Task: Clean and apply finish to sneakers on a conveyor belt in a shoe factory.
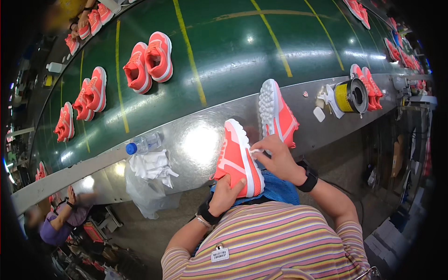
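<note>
A coral sneaker (232,151) with a thick white sole is tilted on its side at the metal bench edge, close to my body. My left hand (224,193) grips it by the heel end. My right hand (279,158) pinches a small white piece (255,151), perhaps cloth, against the seam where the upper meets the sole. Just beyond the right hand, a second coral sneaker (285,122) lies on its side, its knobby white sole facing left. A blue mesh cloth (282,190) covers my lap under the hands.
Behind the metal ledge (200,135) runs a green conveyor belt (224,56) with yellow lines, carrying coral sneaker pairs (148,63). A bottle (147,142) and white cloths (151,167) lie left; a yellow-and-black can (350,96) stands right. Co-workers (58,226) are at far left and top left.
</note>
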`<state>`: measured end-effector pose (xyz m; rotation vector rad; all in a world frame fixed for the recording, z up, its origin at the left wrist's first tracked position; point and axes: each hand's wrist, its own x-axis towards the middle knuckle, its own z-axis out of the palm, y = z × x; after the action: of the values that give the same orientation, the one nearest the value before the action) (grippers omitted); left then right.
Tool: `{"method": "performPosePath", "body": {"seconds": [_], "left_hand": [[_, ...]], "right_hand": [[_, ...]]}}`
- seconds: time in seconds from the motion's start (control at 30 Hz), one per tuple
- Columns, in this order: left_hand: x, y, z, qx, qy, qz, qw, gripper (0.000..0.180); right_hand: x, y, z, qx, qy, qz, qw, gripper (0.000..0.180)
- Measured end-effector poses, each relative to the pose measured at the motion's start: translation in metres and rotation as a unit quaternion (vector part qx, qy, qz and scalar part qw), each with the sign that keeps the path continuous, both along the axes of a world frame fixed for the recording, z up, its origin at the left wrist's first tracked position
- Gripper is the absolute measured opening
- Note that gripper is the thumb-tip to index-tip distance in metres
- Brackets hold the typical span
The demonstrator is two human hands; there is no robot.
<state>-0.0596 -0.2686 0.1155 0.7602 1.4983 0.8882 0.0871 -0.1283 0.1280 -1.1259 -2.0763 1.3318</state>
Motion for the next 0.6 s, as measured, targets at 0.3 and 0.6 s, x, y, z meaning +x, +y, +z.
{"method": "performPosePath", "body": {"seconds": [0.3, 0.6], "left_hand": [[0.005, -0.009, -0.006, -0.007, -0.020, 0.002, 1.000, 0.022], [-0.005, 0.021, 0.016, 0.097, 0.064, 0.058, 0.992, 0.021]], "right_hand": [[0.008, -0.022, 0.011, 0.083, -0.068, 0.176, 0.978, 0.008], [0.025, 0.003, 0.049, -0.137, 0.037, 0.026, 0.989, 0.009]]}}
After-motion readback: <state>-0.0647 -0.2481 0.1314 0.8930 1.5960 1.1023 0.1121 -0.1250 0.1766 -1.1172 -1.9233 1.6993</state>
